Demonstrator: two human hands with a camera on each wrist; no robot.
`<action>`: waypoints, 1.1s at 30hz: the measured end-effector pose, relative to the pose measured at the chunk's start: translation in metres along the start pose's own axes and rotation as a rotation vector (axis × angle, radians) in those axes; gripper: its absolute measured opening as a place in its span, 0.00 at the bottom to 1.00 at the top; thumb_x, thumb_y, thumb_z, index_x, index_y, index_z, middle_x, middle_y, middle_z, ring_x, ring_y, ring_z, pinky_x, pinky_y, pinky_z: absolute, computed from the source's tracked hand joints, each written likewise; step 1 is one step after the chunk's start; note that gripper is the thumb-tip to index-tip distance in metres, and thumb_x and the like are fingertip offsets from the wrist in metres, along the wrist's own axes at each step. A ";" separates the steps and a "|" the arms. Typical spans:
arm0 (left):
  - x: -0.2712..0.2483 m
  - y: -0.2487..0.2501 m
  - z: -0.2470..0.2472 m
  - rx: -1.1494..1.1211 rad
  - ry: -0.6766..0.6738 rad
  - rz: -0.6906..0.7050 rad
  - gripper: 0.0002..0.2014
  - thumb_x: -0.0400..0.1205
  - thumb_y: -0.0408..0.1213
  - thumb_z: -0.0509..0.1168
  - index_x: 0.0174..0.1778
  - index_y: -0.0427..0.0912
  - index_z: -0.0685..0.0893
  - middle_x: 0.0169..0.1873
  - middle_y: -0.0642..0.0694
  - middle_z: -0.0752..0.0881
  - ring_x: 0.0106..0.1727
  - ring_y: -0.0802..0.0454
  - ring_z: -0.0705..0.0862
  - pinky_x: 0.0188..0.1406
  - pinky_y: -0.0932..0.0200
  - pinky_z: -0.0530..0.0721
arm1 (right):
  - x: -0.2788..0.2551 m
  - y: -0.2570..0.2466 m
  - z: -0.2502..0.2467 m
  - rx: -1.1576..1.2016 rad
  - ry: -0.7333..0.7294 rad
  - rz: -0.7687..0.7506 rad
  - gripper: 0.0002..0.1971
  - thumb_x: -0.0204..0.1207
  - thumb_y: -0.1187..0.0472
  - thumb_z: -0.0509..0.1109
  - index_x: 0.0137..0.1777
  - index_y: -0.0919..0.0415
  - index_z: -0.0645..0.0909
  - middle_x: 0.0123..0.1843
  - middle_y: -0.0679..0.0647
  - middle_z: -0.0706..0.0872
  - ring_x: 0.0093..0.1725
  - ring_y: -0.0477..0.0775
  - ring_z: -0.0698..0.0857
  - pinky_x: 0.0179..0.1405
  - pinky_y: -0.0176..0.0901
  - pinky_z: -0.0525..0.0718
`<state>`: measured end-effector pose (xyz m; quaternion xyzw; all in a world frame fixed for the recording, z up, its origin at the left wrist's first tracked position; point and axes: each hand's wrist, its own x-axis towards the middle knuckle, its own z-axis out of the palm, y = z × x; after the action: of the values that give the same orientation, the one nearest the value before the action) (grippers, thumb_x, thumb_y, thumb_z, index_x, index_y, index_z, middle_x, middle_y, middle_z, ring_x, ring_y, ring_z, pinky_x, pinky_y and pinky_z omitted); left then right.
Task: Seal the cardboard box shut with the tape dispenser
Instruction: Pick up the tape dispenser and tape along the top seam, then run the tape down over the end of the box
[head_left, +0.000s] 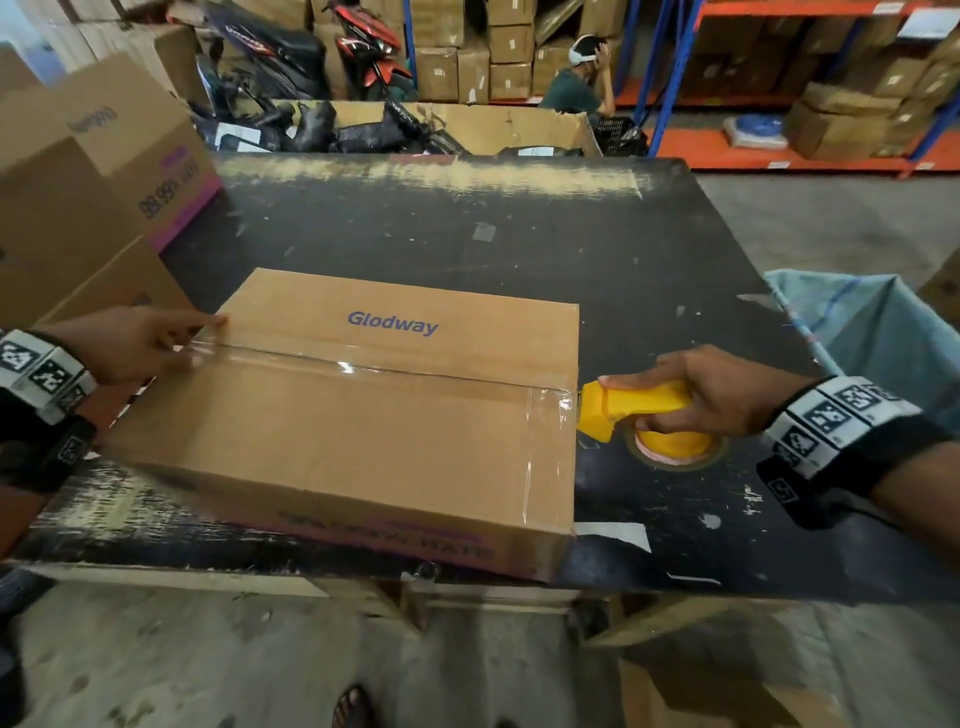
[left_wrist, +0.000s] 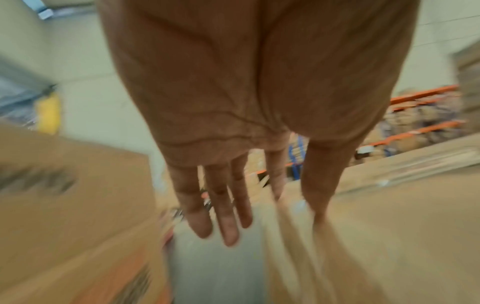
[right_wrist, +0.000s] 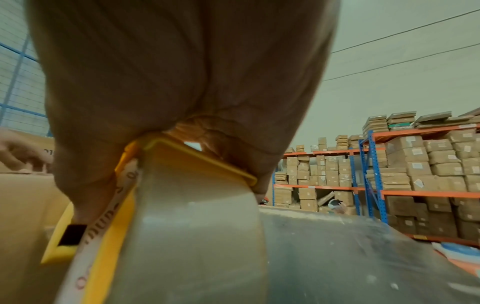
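Centre-seam strip run across cardboard box (head_left: 363, 410) on tabletop (head_left: 519, 249); right hand (head_left: 717, 387) grips tape dispenser (head_left: 631, 410) at right edge, left hand (head_left: 130, 343) spread flat on strip's start; next: wrap down, cut.

A black work table (head_left: 467, 228), its surface scuffed and its far edge worn pale, is shown on a grey concrete floor (head_left: 208, 670). Large cardboard cartons (head_left: 104, 171) with purple print are stacked at its left. Behind the far edge, an open carton (head_left: 498, 127) is filled with black wrapped parcels (head_left: 332, 130). Two scooters (head_left: 322, 52) are parked further back, beside stacked boxes (head_left: 483, 57). Orange and blue shelving (head_left: 810, 83), loaded with more boxes, is seen at upper right, and a seated person (head_left: 579, 88) in a green shirt is seen before it. A pale blue sack (head_left: 878, 332) is seen beside the table's right edge.
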<state>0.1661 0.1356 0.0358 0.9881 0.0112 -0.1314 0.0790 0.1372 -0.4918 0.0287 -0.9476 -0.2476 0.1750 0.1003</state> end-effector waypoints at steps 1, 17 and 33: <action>-0.001 0.019 -0.007 0.109 0.016 0.035 0.29 0.76 0.45 0.78 0.72 0.68 0.81 0.62 0.39 0.87 0.61 0.39 0.88 0.66 0.46 0.83 | 0.003 -0.003 -0.005 -0.031 -0.007 0.001 0.29 0.73 0.38 0.72 0.73 0.16 0.67 0.44 0.41 0.81 0.44 0.46 0.83 0.48 0.41 0.79; -0.029 0.387 0.059 0.461 -0.178 0.963 0.30 0.74 0.58 0.52 0.63 0.53 0.90 0.64 0.50 0.89 0.73 0.47 0.81 0.70 0.41 0.79 | -0.032 0.013 0.010 0.106 0.166 0.252 0.31 0.62 0.35 0.77 0.69 0.26 0.80 0.65 0.41 0.90 0.65 0.51 0.87 0.58 0.38 0.77; 0.012 0.433 0.008 -0.985 -0.549 0.585 0.12 0.85 0.33 0.67 0.64 0.42 0.86 0.55 0.33 0.85 0.46 0.43 0.85 0.43 0.58 0.87 | -0.075 -0.100 0.055 0.652 1.117 0.258 0.37 0.72 0.54 0.81 0.81 0.46 0.73 0.71 0.38 0.81 0.67 0.22 0.75 0.63 0.22 0.71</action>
<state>0.1940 -0.2929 0.0918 0.7285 -0.2205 -0.3324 0.5569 0.0116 -0.4387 0.0274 -0.8389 0.0229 -0.2666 0.4740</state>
